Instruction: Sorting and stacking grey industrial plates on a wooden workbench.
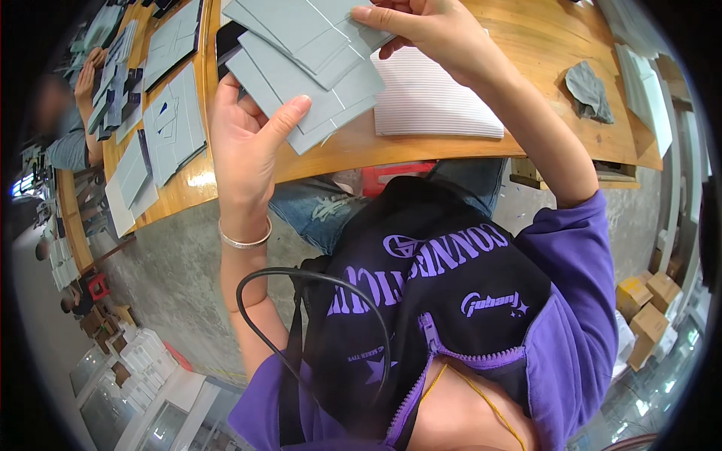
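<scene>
Over the near edge of the wooden table I hold several thin grey card sheets [320, 79] with pale crease lines, fanned so that they overlap. My left hand [252, 131] is closed on the lower left side of the fan, its thumb pressed flat on the front sheet. At the upper right, my right hand [421, 26] pinches the sheets' edge between thumb and fingers. Just under the sheets, to the right, lies a white ribbed pad [440, 98] on the tabletop. How the sheets stack behind the front ones is hidden.
Stacks of similar grey sheets [174, 124] lie along the table [203, 180] on the left. Beyond them, a co-worker's hand [90, 71] is near dark-edged pieces. A crumpled grey cloth [589, 90] lies at the right. Cardboard boxes [647, 323] stand on the floor at far right.
</scene>
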{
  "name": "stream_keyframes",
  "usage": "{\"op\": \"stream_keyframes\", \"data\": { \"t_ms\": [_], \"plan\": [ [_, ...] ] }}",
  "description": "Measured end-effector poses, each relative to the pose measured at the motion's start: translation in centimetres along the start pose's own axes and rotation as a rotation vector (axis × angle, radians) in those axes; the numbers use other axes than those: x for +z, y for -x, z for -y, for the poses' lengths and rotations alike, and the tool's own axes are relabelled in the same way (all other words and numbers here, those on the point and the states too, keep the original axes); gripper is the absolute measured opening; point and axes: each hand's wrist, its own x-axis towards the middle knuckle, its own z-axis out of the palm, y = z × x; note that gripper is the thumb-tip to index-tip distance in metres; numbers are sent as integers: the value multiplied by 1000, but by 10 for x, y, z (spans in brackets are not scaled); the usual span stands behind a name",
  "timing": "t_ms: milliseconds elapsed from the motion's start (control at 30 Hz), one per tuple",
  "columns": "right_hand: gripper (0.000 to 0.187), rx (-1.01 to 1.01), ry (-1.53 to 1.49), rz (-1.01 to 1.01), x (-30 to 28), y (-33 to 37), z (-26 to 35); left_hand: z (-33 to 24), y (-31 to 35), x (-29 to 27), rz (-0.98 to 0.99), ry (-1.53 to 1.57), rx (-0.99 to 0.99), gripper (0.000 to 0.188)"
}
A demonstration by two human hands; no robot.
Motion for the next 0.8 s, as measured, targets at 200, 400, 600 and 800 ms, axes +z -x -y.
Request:
{"op": "stream_keyframes", "data": {
  "t_ms": [200, 400, 600, 800],
  "plan": [
    [28, 137, -71, 35, -7, 1, -7, 6, 2, 0, 27, 225, -179, 45],
    [28, 153, -23, -19, -12, 4, -11, 16, 2, 1, -31, 289, -176, 41],
    [26, 157, 100, 85, -12, 7, -6, 21, 1, 5, -69, 307, -139, 42],
    [27, 154, 127, 116, -11, 8, -11, 27, -4, 15, -98, 310, -148, 44]
  ]
}}
